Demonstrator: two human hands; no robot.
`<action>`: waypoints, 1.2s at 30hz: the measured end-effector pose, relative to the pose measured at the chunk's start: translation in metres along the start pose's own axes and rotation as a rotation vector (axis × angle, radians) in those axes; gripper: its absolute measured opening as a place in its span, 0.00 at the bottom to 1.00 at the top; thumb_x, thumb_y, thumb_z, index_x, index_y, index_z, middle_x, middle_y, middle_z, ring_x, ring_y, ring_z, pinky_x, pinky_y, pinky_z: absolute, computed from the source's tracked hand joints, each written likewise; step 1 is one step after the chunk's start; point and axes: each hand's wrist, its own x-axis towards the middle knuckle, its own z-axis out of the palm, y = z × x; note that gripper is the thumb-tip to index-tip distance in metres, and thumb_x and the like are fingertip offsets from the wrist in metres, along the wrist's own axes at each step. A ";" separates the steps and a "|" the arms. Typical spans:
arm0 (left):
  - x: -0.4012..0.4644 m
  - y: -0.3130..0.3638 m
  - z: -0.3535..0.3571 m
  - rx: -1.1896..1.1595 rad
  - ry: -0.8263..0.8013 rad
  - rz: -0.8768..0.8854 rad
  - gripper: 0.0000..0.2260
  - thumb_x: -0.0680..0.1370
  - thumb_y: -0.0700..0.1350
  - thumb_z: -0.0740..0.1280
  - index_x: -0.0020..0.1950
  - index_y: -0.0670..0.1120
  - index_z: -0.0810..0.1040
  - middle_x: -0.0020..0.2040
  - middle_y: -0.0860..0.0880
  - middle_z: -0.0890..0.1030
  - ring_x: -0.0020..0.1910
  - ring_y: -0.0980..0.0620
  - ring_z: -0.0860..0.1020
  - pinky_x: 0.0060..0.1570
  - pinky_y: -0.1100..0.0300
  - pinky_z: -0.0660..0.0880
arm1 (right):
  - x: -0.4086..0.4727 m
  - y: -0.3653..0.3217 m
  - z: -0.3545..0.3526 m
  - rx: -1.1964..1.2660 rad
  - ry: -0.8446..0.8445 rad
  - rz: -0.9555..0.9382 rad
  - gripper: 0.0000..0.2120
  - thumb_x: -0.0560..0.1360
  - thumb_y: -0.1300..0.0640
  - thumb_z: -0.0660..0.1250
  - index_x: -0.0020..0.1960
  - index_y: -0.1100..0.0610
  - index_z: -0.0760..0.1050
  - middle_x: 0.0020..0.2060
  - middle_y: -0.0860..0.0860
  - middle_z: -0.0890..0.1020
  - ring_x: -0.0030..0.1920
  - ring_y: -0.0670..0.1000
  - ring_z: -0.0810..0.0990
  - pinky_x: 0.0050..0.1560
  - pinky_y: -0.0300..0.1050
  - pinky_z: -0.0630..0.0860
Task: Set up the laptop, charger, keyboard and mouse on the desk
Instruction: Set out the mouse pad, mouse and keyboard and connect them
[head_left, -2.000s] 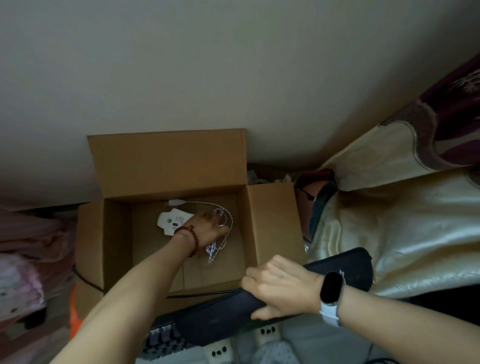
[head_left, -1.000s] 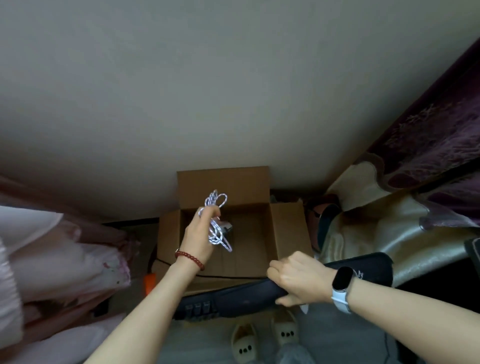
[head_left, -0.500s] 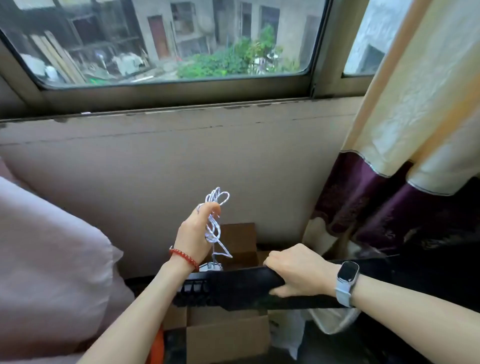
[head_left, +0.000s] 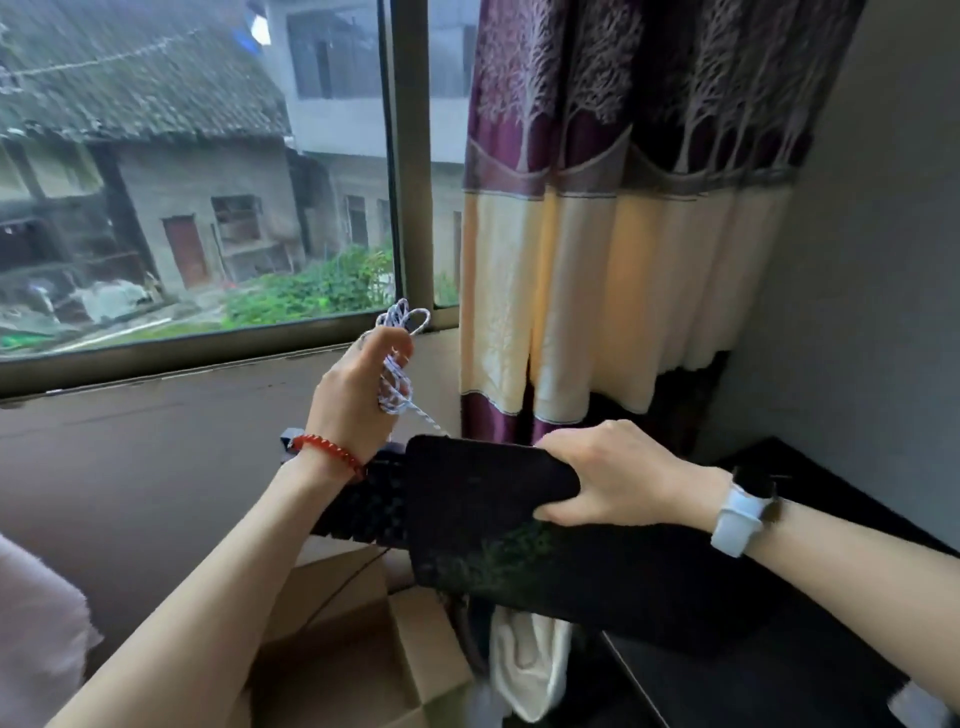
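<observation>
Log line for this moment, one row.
left hand: grips coiled white cable | right hand: grips black sleeve with keyboard | desk: bare corner

The keyboard is the landmark: the sleeve covers its right part, the cable hangs above it, the box sits below, window behind, curtain behind to the right.

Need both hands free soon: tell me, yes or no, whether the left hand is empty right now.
No: the left hand grips a bundled white braided cable raised in front of the window.
</observation>
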 end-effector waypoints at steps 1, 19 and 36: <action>0.004 0.019 0.003 0.006 0.011 0.031 0.22 0.66 0.27 0.62 0.49 0.52 0.68 0.47 0.48 0.77 0.43 0.42 0.78 0.43 0.49 0.77 | -0.018 0.001 -0.014 0.001 0.014 0.038 0.24 0.69 0.36 0.65 0.53 0.54 0.75 0.43 0.47 0.81 0.43 0.51 0.80 0.42 0.49 0.75; -0.071 0.315 0.164 -0.283 -0.307 0.312 0.17 0.68 0.34 0.63 0.48 0.54 0.66 0.43 0.51 0.72 0.37 0.47 0.70 0.39 0.55 0.69 | -0.376 -0.007 -0.103 0.117 0.009 0.845 0.23 0.67 0.40 0.70 0.35 0.57 0.65 0.28 0.49 0.69 0.30 0.50 0.68 0.33 0.43 0.63; -0.153 0.323 0.363 -0.279 -0.840 0.372 0.17 0.69 0.35 0.62 0.54 0.51 0.68 0.47 0.52 0.70 0.40 0.45 0.73 0.40 0.57 0.69 | -0.473 0.038 0.022 0.582 -0.021 1.291 0.22 0.65 0.39 0.71 0.49 0.55 0.78 0.44 0.48 0.84 0.44 0.48 0.81 0.50 0.52 0.78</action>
